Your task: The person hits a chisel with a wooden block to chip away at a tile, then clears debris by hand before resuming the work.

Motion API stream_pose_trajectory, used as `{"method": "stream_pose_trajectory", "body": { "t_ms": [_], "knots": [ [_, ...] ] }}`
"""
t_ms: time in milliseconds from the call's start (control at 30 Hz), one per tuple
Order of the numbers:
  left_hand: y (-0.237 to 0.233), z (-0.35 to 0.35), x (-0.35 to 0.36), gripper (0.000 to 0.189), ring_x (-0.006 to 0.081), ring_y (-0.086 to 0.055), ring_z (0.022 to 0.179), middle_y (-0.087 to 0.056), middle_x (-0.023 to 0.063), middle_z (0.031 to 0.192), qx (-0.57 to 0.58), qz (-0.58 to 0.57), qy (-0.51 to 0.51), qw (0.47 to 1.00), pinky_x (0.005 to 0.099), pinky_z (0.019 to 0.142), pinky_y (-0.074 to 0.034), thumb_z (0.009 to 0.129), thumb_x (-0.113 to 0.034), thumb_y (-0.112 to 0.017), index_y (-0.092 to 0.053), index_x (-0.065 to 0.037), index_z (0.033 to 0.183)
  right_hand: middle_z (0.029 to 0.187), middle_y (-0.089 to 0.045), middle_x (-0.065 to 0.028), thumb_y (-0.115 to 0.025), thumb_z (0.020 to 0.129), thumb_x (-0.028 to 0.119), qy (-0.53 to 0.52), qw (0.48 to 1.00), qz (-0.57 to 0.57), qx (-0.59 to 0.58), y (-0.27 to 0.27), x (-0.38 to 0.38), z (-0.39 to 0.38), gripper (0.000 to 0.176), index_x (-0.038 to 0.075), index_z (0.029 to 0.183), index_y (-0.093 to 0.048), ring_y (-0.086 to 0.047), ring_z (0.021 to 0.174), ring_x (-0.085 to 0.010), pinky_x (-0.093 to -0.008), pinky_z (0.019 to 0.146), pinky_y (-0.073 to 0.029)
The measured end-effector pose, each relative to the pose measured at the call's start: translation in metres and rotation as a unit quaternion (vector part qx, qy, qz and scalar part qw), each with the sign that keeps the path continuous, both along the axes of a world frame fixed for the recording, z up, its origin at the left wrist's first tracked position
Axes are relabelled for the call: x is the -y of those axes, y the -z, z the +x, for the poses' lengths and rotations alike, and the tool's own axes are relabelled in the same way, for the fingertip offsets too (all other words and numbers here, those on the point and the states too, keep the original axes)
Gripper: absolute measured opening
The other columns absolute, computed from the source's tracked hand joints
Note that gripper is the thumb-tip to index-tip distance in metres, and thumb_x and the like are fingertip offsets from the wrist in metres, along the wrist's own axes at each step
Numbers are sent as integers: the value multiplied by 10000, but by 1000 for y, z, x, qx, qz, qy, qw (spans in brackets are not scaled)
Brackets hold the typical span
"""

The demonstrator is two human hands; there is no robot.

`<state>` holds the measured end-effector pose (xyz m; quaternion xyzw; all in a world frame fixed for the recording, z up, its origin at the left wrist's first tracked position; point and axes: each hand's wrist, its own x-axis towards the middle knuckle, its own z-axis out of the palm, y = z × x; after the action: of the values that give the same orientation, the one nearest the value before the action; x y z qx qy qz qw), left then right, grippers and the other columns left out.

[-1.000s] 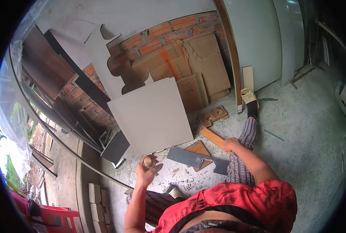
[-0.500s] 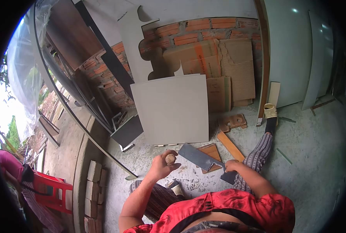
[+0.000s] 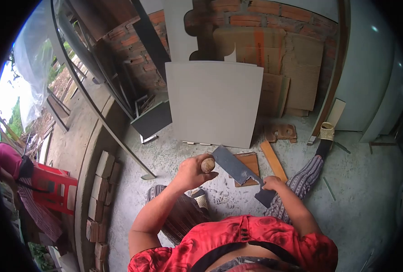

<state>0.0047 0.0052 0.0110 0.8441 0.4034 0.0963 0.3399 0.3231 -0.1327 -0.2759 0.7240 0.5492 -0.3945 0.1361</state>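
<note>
In my left hand (image 3: 193,173), fingers curled round it, is a round brown piece (image 3: 207,165) that looks like the end of a wooden handle; the rest of it is hidden by the hand. My right hand (image 3: 272,182) grips a dark grey board (image 3: 233,164) at its notched, narrower part near my knee. That board lies slanted over a square brown wooden board (image 3: 250,165), which shows on both sides of it. Small chips (image 3: 226,195) are scattered on the floor close to both hands.
A light grey panel (image 3: 214,104) leans ahead of me, with cardboard (image 3: 303,70) behind it. To the right lie an orange-brown plank (image 3: 274,161) and a cut-out brown piece (image 3: 280,133). At left are stacked bricks (image 3: 96,202) and a person by a red plastic chair (image 3: 65,190).
The view has tilted down and shifted left. My left hand, still round the brown piece, is nearer the dark board's far end. My right hand keeps its grip.
</note>
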Motion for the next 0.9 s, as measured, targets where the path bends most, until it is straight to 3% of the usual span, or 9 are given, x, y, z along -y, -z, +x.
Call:
{"method": "stream_pose_trajectory", "body": {
  "t_ms": [133,233,333,367,600,667,700,767,900],
  "knots": [
    [12,4,-9,477,308,-625,848,-646,151,863,-10,-14,26,999,377,771,-480,678,-318,-733,-581,-93,1070,1046,-644,-126,-709,700,344,-27,999,30,-4,6,-14,-3,423,98,1041,-657,-606,987,-275,-357,839,-469],
    [18,11,-7,528,340,-606,912,-644,158,942,-33,28,80,996,400,803,-478,647,-298,-730,-574,-98,1110,920,-668,-111,-702,712,343,-41,999,18,3,14,-20,1,387,100,1010,-660,-634,873,-230,-346,765,-480],
    [26,7,-9,516,331,-611,902,-644,158,922,-44,39,100,993,403,806,-473,628,-260,-714,-579,-108,1103,930,-666,-116,-699,715,347,-20,1000,-1,9,16,-26,8,387,100,1010,-659,-632,889,-229,-350,769,-479],
    [28,6,-8,516,331,-611,902,-644,158,922,-39,39,92,994,403,806,-473,628,-260,-714,-579,-108,1103,908,-667,-115,-703,714,344,-43,998,39,24,18,-23,9,396,94,1017,-653,-636,861,-230,-345,762,-483],
    [26,4,-3,517,321,-611,909,-646,149,924,-78,50,87,992,404,800,-476,616,-259,-712,-589,-126,1101,863,-669,-129,-728,708,309,-11,1000,5,-27,25,-19,9,449,42,1056,-633,-643,723,-215,-335,691,-500],
    [28,2,-2,520,321,-610,910,-646,147,923,-73,50,87,992,405,800,-476,614,-261,-713,-589,-126,1101,857,-669,-138,-730,709,294,-17,998,62,-27,40,-17,17,461,19,1064,-626,-642,691,-203,-327,662,-501],
    [28,1,-1,522,323,-610,907,-645,145,920,-69,54,90,992,407,799,-477,613,-262,-714,-589,-125,1101,857,-669,-138,-730,709,294,-21,998,62,-26,36,-17,16,461,19,1064,-626,-642,691,-203,-327,662,-501],
    [28,-1,-1,524,324,-611,904,-645,143,917,-66,58,90,992,408,798,-477,612,-264,-715,-589,-124,1101,943,-669,-121,-683,721,341,17,999,7,-28,25,-18,13,407,74,1027,-651,-633,899,-272,-369,795,-470],
    [28,-2,-1,539,318,-610,909,-644,137,923,-70,61,88,992,407,794,-479,608,-262,-719,-584,-127,1112,951,-668,-129,-686,723,336,18,999,5,-28,27,-19,12,427,65,1050,-641,-638,884,-269,-367,785,-474]
  ]
}}
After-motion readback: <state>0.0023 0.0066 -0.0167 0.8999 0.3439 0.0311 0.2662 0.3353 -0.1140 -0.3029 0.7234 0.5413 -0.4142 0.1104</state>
